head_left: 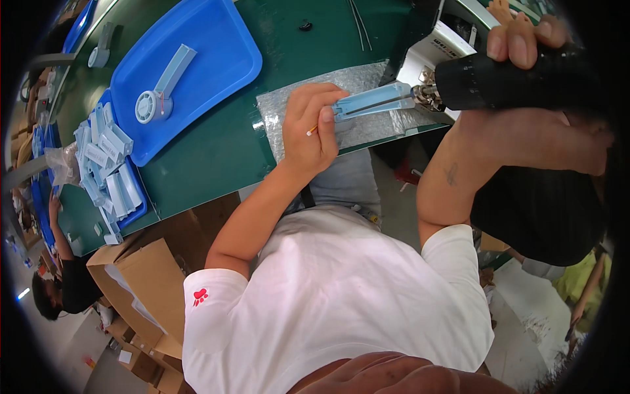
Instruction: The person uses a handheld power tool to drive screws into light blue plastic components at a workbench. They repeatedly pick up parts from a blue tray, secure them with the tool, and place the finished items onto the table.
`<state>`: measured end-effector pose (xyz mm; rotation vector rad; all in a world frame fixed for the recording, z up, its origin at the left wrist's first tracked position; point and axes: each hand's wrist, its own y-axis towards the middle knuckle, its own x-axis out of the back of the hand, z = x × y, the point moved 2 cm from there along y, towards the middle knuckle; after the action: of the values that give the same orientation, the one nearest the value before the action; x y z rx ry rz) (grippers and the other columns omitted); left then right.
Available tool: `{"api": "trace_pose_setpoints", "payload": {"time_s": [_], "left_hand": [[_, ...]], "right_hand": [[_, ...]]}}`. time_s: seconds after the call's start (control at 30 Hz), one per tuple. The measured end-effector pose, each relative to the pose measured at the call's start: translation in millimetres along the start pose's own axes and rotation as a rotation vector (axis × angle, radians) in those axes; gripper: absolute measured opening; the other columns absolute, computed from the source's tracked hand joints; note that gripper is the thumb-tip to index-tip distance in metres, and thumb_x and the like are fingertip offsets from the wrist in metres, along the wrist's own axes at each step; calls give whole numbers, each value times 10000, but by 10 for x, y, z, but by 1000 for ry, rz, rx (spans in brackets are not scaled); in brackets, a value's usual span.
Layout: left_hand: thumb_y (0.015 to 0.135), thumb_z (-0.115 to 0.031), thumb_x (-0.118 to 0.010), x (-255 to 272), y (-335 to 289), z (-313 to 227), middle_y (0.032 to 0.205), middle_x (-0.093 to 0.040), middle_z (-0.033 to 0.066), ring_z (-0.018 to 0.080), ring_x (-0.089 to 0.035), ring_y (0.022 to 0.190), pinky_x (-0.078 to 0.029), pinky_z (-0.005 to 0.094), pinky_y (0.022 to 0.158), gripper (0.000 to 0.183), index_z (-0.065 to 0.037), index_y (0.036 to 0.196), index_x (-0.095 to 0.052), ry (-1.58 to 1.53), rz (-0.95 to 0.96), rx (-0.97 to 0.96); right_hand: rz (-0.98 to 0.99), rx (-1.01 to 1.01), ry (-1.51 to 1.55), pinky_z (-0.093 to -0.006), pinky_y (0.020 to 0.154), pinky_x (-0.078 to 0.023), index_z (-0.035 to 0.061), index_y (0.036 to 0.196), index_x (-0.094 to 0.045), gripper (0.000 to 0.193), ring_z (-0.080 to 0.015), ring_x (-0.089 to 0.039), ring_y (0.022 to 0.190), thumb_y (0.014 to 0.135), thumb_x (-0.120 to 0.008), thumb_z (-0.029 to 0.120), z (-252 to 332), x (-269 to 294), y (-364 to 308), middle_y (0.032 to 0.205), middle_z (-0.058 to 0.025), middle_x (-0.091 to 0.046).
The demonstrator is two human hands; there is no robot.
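My left hand (311,126) is closed around one end of a light blue long plastic housing (374,100), with a small white connector on a thin yellow-orange wire sticking out by the fingers. My right hand (525,43) wraps a black cylindrical electric screwdriver (485,80) from above; much of that hand is hidden behind it. The screwdriver's metal tip end (428,90) meets the far end of the housing, beside a white metal device (440,52). Whether the bit touches a screw cannot be made out. Beneath the housing lies a bubble-wrap sheet (275,113).
A blue tray (223,39) at the back left holds a light blue handheld fan (155,105). Left of it, a smaller tray is heaped with light blue plastic housings (108,154). An open cardboard box (147,289) stands below the green table (197,177). Other people are at both sides.
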<state>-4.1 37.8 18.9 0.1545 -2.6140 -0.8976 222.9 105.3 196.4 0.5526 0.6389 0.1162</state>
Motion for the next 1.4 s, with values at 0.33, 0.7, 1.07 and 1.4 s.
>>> {"api": "trace_pose_setpoints", "payload": {"time_s": [0.33,0.7,1.07,1.4], "left_hand": [[1038,-105,-453,5,-24,20,1053,-683,156,326,-624,976,-488,404,875,255,-1,1051,-686,5,16,-8],[1011,-81,-482,-1,-27,1,1057,-673,168,354,-623,976,-488,431,879,218,-3,1042,-684,-2,6,-26],[1021,-70,-450,-12,-12,-43,1104,-669,170,351,-622,1015,-487,416,908,240,1,1075,-673,34,27,23],[1023,-98,-468,-5,-27,-21,1098,-667,164,343,-621,998,-490,414,892,241,0,1077,-682,18,23,-1]], "right_hand": [[-84,20,-6,-366,701,-469,-30,1037,-561,748,-229,-557,755,842,-512,690,-107,97,-126,941,-132,-556],[326,45,109,-377,723,-526,-4,1226,-587,1048,-240,-647,819,774,-490,937,-212,147,-282,1006,-132,-653],[179,26,32,-453,738,-526,-32,1122,-563,943,-288,-626,820,829,-511,862,627,452,56,1004,-176,-661],[-14,371,-254,-352,608,-500,-11,1087,-565,693,-229,-585,634,961,-455,662,135,332,229,890,-147,-630]]}}
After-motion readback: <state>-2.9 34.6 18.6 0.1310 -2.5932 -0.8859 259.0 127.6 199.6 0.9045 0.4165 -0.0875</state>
